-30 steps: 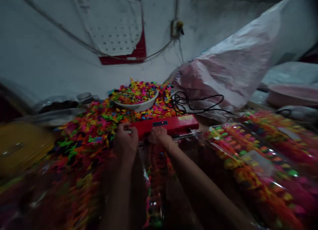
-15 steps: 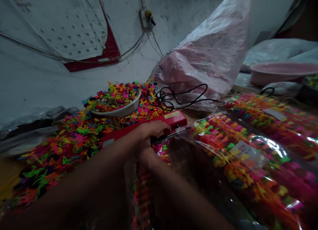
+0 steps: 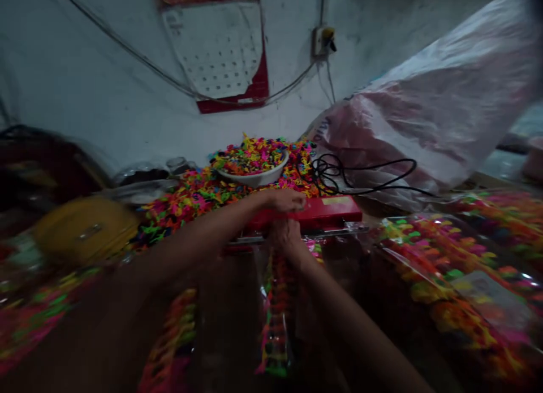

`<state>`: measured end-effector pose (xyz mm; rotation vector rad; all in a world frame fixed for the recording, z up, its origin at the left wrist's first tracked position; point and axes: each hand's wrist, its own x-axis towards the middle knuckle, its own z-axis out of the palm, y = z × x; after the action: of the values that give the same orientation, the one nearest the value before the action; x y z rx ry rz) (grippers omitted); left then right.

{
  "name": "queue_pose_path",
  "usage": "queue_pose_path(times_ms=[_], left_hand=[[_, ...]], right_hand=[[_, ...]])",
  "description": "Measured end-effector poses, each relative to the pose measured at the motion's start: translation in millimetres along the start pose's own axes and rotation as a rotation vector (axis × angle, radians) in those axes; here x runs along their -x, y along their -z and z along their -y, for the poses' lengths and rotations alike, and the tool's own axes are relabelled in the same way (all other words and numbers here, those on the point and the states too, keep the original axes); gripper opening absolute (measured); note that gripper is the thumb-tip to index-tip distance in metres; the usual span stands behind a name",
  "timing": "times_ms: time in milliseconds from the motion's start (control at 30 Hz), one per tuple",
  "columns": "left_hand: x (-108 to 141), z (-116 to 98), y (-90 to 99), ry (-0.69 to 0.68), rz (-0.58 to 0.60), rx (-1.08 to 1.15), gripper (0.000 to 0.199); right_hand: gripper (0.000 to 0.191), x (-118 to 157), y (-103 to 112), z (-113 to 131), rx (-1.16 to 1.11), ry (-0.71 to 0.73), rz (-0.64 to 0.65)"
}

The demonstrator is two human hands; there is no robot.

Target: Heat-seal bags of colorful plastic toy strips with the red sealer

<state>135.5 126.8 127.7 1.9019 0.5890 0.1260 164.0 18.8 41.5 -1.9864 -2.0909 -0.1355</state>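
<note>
While the red sealer (image 3: 316, 212) bar is pressed flat by the left hand (image 3: 283, 201) w/ fingers spread, and the clear packet (image 3: 275, 302), near centre, is pinched by the right hand (image 3: 287, 234), fingertips could be burnt if slid under.

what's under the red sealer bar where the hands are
The left hand lies on top of the red sealer. Below its front edge the right hand holds a clear packet of coloured pieces. Whether the packet's end sits inside is hidden by the hands.

Red sealer (image 3: 322, 213), white bowl (image 3: 254, 178) of neon multicoloured bits, pale pink bag (image 3: 424, 121), perhaps yellow box (image 3: 85, 229)
</note>
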Motion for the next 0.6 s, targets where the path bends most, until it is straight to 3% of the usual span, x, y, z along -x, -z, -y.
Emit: queue_pose_path(times_ms=[67, 167, 267, 367, 433, 533, 600], left_hand=[[48.1, -7.2, 26.3, -0.045, -0.1, 0.223, 0.016], [135.8, -27.7, 46.3, -0.121, -0.394, 0.53, 0.019], [208.4, -48.9, 38.8, 0.191, -0.492, 0.395, 0.025], [245.7, -50.4, 5.7, 0.49, -0.601, 0.114, 0.033], [251.5, -37.4, -28.6, 0.485, -0.614, -0.11, 0.039], [239.6, -6.7, -85.9, 0.383, -0.572, -0.422, 0.052], [224.0, 12.7, -118.1, 0.459, -0.586, -0.493, 0.06]], right_hand=[[0.033, 0.7, 3.5, -0.7, -0.041, -0.015, 0.065], [0.031, -3.1, 10.6, -2.9, -0.102, -0.046, 0.12], [0.032, -9.2, 24.2, -7.0, -0.143, -0.101, 0.157], [0.038, 0.9, 42.9, -10.2, -0.176, -0.161, 0.151], [0.036, 25.7, 51.1, -10.0, -0.208, -0.271, -0.024], [0.038, 82.6, 48.0, -8.0, -0.249, -0.438, -0.352], [0.055, 119.0, 38.3, -8.2, -0.318, -0.516, -0.383]])
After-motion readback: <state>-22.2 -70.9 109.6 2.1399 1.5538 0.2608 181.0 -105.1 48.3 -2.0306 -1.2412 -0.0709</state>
